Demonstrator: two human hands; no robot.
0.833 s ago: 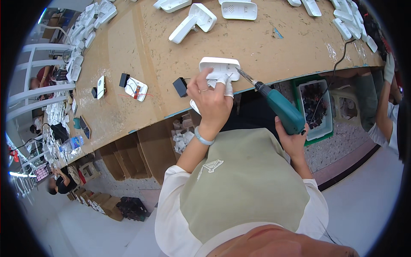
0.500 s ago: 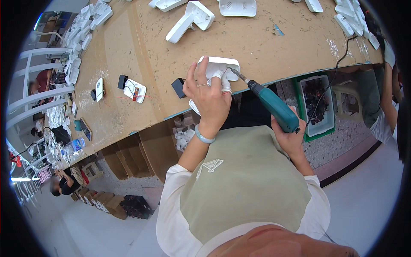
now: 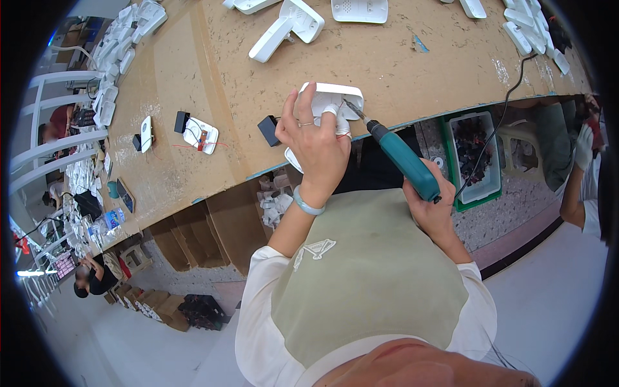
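My left hand (image 3: 316,145) grips a white plastic casing (image 3: 332,98) at the near edge of the brown workbench (image 3: 213,84), fingers spread over it. My right hand (image 3: 432,213) holds a teal electric screwdriver (image 3: 403,161), whose bit touches the casing's right end. A small black block (image 3: 269,129) lies just left of the casing.
More white casings (image 3: 287,29) lie farther back and along the right rim (image 3: 525,32). A white part with wires (image 3: 200,135) sits to the left. A green bin of dark parts (image 3: 474,155) stands under the bench. Another person (image 3: 583,174) is at the right, one more at lower left (image 3: 90,277).
The casing and my left hand have stayed at the bench edge. The screwdriver has tilted slightly, its bit staying on the casing's right end.
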